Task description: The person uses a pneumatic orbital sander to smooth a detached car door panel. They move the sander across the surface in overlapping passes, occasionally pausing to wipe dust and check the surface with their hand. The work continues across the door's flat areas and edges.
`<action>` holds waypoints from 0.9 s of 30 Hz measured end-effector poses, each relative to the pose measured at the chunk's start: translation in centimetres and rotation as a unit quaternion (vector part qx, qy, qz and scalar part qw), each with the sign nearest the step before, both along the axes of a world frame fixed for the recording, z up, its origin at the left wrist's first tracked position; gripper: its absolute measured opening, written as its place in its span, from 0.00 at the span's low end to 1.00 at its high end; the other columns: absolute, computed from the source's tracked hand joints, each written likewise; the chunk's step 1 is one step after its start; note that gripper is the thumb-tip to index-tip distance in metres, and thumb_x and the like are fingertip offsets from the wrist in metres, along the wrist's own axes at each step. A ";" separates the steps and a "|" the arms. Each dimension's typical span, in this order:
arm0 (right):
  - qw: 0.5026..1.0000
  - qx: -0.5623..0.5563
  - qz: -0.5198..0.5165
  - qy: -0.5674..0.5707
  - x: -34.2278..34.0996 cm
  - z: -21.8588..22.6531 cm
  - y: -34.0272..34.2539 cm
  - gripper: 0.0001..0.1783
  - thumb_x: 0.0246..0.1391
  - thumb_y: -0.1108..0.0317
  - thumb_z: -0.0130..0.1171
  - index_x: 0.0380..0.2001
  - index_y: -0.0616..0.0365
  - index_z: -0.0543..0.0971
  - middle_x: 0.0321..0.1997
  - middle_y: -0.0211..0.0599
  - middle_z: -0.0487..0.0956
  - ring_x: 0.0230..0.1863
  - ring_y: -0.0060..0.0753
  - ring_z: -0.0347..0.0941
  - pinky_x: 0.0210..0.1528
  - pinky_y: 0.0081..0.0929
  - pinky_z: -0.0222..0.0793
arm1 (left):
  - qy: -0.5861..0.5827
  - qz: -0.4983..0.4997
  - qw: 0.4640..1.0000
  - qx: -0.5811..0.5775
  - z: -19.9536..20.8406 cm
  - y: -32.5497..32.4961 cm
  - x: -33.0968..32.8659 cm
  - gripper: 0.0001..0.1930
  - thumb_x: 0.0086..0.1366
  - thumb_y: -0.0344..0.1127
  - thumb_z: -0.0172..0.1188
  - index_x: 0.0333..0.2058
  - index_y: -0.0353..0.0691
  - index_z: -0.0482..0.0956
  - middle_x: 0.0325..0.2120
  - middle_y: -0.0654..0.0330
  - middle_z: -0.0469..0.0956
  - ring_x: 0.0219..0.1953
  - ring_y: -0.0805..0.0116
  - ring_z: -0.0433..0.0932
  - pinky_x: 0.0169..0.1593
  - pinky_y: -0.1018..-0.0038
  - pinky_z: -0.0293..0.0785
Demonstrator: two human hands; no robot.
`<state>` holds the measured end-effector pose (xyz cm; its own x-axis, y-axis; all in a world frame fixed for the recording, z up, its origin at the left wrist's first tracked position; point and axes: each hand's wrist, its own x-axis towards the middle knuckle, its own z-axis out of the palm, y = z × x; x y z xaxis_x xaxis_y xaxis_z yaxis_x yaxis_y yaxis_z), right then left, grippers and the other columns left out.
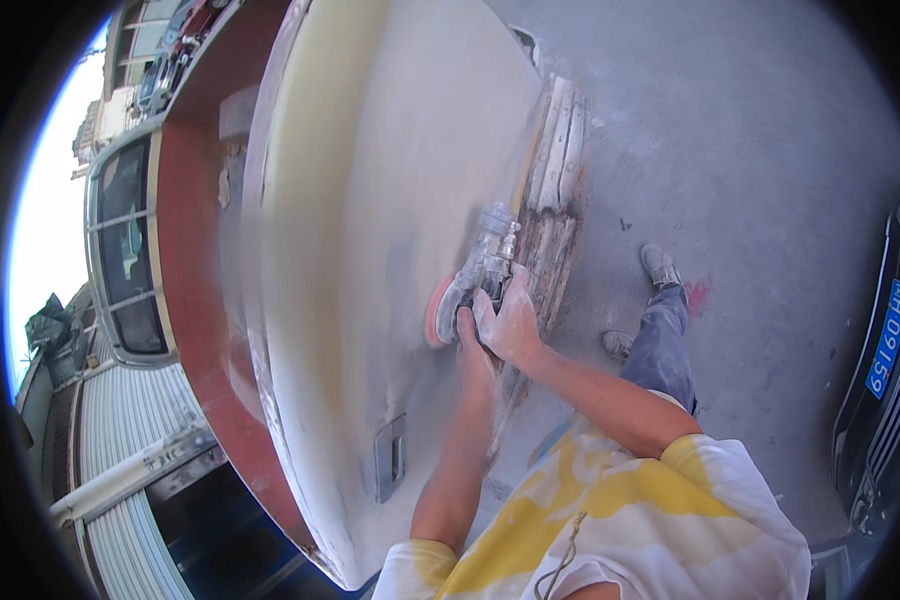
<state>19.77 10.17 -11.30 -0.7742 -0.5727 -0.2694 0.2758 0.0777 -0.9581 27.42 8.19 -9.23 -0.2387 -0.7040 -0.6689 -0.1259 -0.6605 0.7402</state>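
Both my hands are on a dusty, grey powered sander (pixel 478 268) with a round reddish pad (pixel 437 312). My left hand (pixel 475 360) is closed around its lower end, with the thumb up along the body. Just to the right, my right hand (pixel 512 320) grips the same end, fingers curled over it. The sander's pad is edge-on against a large pale, cream-streaked vehicle panel (pixel 410 150); the exact contact is partly hidden. A recessed handle (pixel 390 458) sits lower on that panel. White dust coats my fingers.
Worn, flaking planks (pixel 560 150) run along the panel's right edge. The front of a dark car (pixel 885 380) stands at the far right on the grey floor (pixel 750 130). A red surface (pixel 195 200) and a windowed vehicle (pixel 125 250) lie beyond the panel, left. My shoes (pixel 658 265) are on the floor.
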 end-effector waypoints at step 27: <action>0.998 0.058 0.014 -0.036 -18.1 10.5 -6.3 0.34 0.60 0.62 0.57 0.58 0.77 0.56 0.41 0.72 0.77 0.46 0.70 0.76 0.50 0.51 0.70 | 0.042 -0.041 0.998 -0.002 10.8 -6.1 -18.2 0.40 0.74 0.66 0.42 0.73 0.44 0.53 0.68 0.56 0.63 0.69 0.59 0.64 0.69 0.61 0.61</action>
<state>1.72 3.89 -0.79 -0.7346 -0.5555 -0.3897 0.3400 0.1958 -0.9198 9.20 2.08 1.57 -0.3500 -0.6825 -0.6416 -0.1164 -0.6479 0.7527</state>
